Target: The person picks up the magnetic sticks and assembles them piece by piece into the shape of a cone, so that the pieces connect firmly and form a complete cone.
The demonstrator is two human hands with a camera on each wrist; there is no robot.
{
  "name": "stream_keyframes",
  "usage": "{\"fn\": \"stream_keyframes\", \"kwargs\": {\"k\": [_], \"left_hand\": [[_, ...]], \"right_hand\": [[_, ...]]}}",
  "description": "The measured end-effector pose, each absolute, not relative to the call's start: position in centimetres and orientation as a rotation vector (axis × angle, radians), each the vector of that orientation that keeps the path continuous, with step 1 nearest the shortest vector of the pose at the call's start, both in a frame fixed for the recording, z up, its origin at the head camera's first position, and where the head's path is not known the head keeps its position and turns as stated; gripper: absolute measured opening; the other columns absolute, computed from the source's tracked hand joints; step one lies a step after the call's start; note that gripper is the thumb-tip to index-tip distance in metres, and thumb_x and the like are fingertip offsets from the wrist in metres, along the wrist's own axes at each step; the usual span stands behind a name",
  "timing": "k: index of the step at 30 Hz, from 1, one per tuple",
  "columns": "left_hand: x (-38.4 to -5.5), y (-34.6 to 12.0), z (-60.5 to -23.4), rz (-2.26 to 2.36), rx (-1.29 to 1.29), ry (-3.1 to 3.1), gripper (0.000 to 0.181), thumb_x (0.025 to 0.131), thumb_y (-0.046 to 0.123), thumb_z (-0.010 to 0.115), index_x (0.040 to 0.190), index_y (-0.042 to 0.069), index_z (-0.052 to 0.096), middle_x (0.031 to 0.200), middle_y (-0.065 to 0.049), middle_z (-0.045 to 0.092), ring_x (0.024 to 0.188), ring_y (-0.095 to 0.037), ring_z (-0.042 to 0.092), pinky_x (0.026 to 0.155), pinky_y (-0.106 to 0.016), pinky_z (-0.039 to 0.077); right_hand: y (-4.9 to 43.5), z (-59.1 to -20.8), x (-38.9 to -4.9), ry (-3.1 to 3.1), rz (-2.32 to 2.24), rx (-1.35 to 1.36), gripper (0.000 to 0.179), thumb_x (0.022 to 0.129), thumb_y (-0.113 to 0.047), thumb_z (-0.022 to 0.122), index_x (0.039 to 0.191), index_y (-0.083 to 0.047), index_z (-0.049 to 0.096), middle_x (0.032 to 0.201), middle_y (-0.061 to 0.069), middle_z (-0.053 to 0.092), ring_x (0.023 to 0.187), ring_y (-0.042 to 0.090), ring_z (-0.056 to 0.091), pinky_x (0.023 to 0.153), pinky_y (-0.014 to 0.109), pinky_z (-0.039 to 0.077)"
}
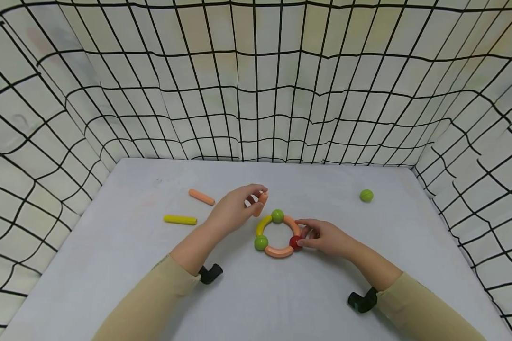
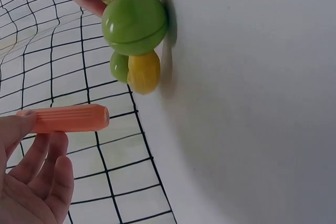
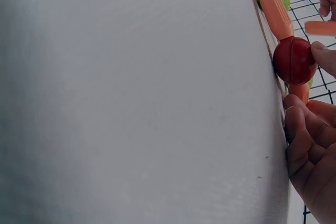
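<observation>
My left hand (image 1: 232, 208) pinches a straight orange toy stick (image 1: 261, 204) between thumb and fingers, above the table just behind a ring of pieces. A metallic-looking tip shows on this stick in the left wrist view. The ring lies flat, made of a yellow curved stick (image 1: 262, 224), two orange curved sticks (image 1: 279, 252), two green balls (image 1: 278, 216) and a red ball (image 1: 296, 243). My right hand (image 1: 324, 237) holds the ring's right side, thumb against the red ball and index finger by the right orange curve. Its other fingers are bent close to the table.
Left on the white table (image 1: 247, 303) lie a straight yellow stick (image 1: 180, 219) and another orange stick (image 1: 202, 197). A loose green ball (image 1: 366, 195) sits at the back right. Black netting (image 1: 277, 113) over white walls borders the table's back and sides.
</observation>
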State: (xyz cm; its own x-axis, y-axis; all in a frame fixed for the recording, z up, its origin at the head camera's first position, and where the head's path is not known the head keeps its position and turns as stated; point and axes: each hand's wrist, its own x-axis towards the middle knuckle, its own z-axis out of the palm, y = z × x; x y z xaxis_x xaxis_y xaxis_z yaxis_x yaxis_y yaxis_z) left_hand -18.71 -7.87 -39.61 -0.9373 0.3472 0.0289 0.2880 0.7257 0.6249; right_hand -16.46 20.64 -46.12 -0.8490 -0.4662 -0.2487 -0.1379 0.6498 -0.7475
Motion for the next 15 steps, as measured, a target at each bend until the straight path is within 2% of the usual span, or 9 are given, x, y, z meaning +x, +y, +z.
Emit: {"fn": "stream_keyframes", "kwargs": {"k": [15], "left_hand": [[-19.8,-5.3,-40.2,1.121,0.566,2.754,0.034,0.099,0.024,0.062,0.132,0.027,0.056,0.123,0.006,0.063,0.103,-0.012,0.06,0.084,-0.034,0.053]], "right_hand": [[20.7,-46.2,-16.5,2.439,-1.07,-0.486,0.057,0.09,-0.031,0.074,0.141,-0.013,0.054,0.099,-0.005,0.063,0.08,0.017,0.054,0.065,0.028,0.045]]}}
